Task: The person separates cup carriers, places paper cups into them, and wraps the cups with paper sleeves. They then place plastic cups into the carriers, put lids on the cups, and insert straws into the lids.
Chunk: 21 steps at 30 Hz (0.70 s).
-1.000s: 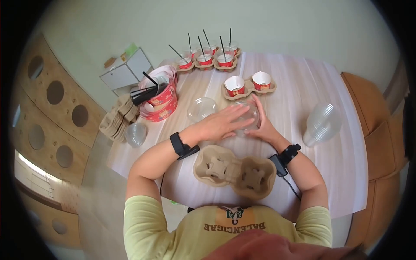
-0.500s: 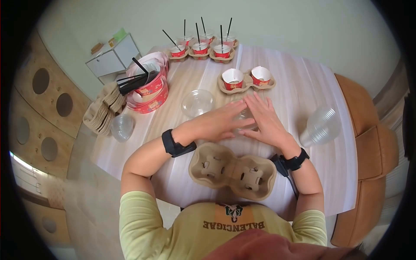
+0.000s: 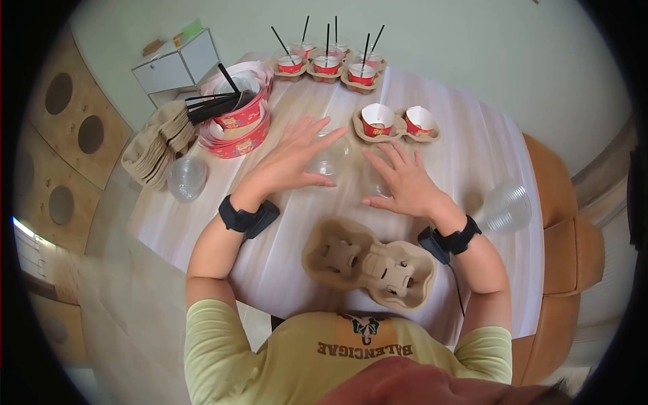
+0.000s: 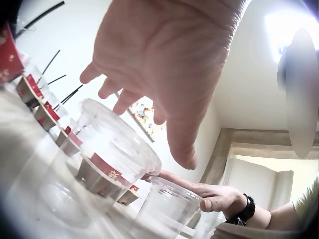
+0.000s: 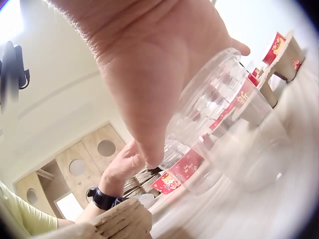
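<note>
Two clear plastic cups stand on the table between my hands in the head view. My left hand (image 3: 290, 158) hovers with spread fingers by the left cup (image 3: 325, 160); in the left wrist view its palm is above the cup's rim (image 4: 117, 132). Fingers spread, my right hand (image 3: 408, 182) reaches over the right cup (image 3: 376, 183), partly hiding it. The right wrist view has that cup (image 5: 239, 139) standing upright beside the palm. Nearer my body lies a cardboard two-cup carrier (image 3: 370, 262) with bare hollows.
Beyond the hands, a carrier (image 3: 395, 135) holds two red-wrapped cups. Farther back, several cups with black straws (image 3: 327, 64) stand in carriers. Red bands (image 3: 236, 135) with straws, stacked carriers (image 3: 152, 145) and cups (image 3: 187, 179) lie left; stacked clear cups (image 3: 505, 208) lie right.
Earlier both hands were at the right cup. My left hand has moved left and away, to the left cup, its fingers now spread wider. My right hand has stayed by the right cup.
</note>
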Tool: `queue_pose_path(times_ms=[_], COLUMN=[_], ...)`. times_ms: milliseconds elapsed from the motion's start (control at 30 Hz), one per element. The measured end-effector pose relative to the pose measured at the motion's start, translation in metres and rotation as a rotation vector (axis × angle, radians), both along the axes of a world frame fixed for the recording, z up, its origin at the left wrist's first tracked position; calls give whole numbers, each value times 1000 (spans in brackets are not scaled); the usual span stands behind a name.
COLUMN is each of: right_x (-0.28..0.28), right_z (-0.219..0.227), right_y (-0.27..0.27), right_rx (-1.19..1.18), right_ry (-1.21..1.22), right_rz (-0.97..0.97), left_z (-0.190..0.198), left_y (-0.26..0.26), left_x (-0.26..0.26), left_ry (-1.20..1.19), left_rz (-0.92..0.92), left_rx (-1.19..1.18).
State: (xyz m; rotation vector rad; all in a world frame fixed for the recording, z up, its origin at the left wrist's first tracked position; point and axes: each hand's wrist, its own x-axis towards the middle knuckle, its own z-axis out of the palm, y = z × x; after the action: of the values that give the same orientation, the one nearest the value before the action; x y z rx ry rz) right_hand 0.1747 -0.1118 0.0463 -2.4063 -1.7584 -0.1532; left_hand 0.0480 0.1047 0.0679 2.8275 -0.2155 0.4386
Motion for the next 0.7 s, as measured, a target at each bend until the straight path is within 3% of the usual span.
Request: queue_pose_path(times_ms=[300,400,500,700], right_x=[-2,-4,-4,-2], right_z=[-7,-3,-3,4], right_y=[3,4,5,2], right_rx=[-7,7,35,3], right_ry=[-153,-27,-16,55], right_rz=[-28,-38,-66,-101], left_z=[-23,-28,-35,-33], left_y=[1,4,7,6], left_x=[19,20,24,-3], left_ry=[134,81,-53,-65], left_rz=[0,-60,-48,14], left_rx=[107,11,102,109])
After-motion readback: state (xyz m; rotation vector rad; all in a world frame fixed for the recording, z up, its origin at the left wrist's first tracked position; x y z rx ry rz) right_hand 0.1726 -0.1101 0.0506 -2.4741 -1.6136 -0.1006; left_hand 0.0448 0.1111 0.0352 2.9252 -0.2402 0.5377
